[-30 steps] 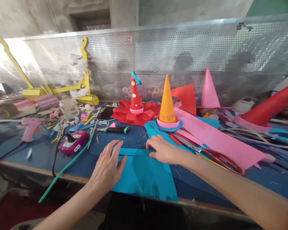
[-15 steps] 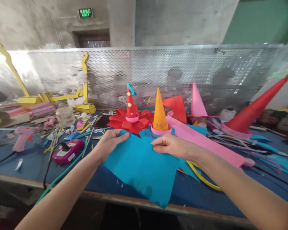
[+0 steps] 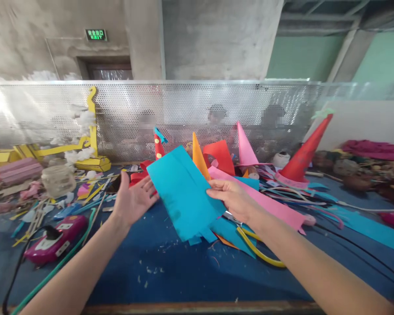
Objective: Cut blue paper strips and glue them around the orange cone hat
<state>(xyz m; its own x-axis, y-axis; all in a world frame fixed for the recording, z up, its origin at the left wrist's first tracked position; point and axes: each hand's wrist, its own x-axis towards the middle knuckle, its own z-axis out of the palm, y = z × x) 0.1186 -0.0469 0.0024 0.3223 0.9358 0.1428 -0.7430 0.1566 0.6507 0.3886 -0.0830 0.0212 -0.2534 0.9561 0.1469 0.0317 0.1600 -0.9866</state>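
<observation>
A blue sheet (image 3: 187, 197), of paper or felt with a strip-cut lower edge, is pinched at its right side by my right hand (image 3: 231, 197). My left hand (image 3: 133, 199) is spread palm up just left of the sheet, holding nothing. Behind the sheet rises an orange cone (image 3: 200, 157), its base hidden. A red cone with yellow dots (image 3: 158, 146) and a blue tip stands to its left, mostly covered by the sheet. Under my right wrist lie yellow-handled scissors (image 3: 259, 251), beside more blue pieces (image 3: 231, 229).
A pink sheet (image 3: 276, 205), a pink cone (image 3: 246, 148) and a red cone (image 3: 307, 153) lie or stand to the right. On the left are a purple power strip (image 3: 57, 240), a jar (image 3: 57, 179), scraps and a yellow frame (image 3: 92, 127). A perforated metal screen (image 3: 184, 100) borders the back.
My left hand has let go of the blue sheet and opened to its left. My right hand has turned the sheet upward, its cut strips now at the bottom. The view has swung right.
</observation>
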